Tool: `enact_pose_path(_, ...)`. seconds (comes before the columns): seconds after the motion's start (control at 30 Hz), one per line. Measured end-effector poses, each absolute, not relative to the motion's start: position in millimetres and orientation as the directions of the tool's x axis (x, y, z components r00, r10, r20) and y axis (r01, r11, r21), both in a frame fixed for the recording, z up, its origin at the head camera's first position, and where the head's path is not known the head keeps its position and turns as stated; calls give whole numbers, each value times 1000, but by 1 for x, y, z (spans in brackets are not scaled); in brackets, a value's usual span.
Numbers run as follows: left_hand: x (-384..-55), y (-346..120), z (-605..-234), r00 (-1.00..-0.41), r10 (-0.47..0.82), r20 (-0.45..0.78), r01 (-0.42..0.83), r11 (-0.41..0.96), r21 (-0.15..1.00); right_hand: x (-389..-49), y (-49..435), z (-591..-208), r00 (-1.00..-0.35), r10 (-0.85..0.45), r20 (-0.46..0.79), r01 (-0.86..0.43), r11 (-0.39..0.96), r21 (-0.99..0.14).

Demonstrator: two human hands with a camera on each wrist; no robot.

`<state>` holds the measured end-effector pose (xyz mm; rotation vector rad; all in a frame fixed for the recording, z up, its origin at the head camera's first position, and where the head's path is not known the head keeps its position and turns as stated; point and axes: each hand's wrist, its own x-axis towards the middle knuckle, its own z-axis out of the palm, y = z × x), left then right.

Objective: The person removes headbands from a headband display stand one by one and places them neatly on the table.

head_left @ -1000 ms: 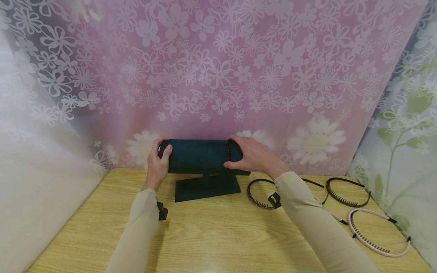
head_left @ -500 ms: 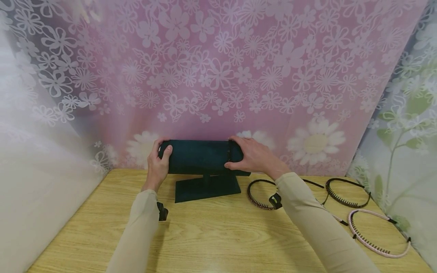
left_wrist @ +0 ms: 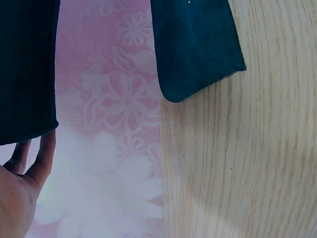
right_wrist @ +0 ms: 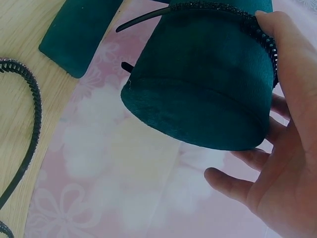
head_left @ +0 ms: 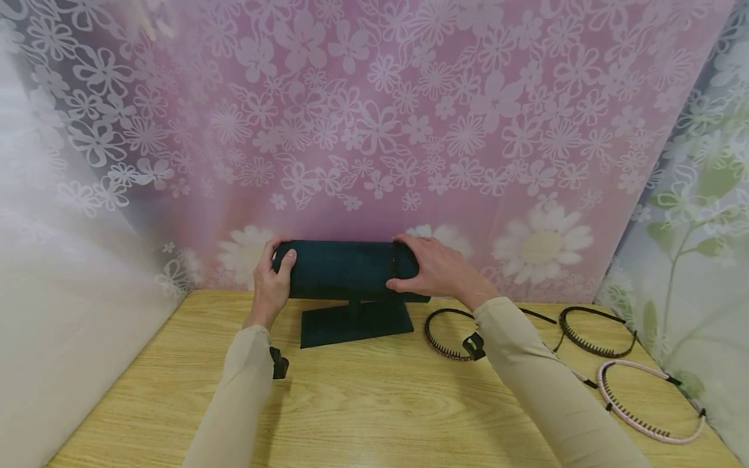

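A dark green velvet headband stand (head_left: 342, 272) stands upright near the back of the table, a horizontal roll on a flat base (head_left: 358, 325). My left hand (head_left: 272, 283) grips the roll's left end, thumb in front and fingers over the top. A black studded, toothed headband (right_wrist: 213, 7) sits over the roll near its right end. My right hand (head_left: 441, 268) holds that headband there. In the right wrist view its thumb rests on the band, while some fingers lie partly hidden behind the roll. In the left wrist view, fingers (left_wrist: 45, 153) reach behind the roll's edge.
Just right of the stand lies a dark toothed headband (head_left: 430, 333). Another dark one (head_left: 572, 338) and a pink one (head_left: 634, 426) lie at the table's right side, with more partly hidden under the right sleeve (head_left: 526, 351). A floral curtain (head_left: 328, 130) hangs behind the table.
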<state>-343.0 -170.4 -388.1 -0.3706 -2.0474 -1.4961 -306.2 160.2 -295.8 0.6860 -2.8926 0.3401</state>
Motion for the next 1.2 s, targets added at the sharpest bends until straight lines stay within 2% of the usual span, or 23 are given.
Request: enact_pose_path(1.2, -344, -172, -388, -793, -106, 600, 534, 354, 768, -298, 179, -301, -890, -400, 219, -446, 865, -232)
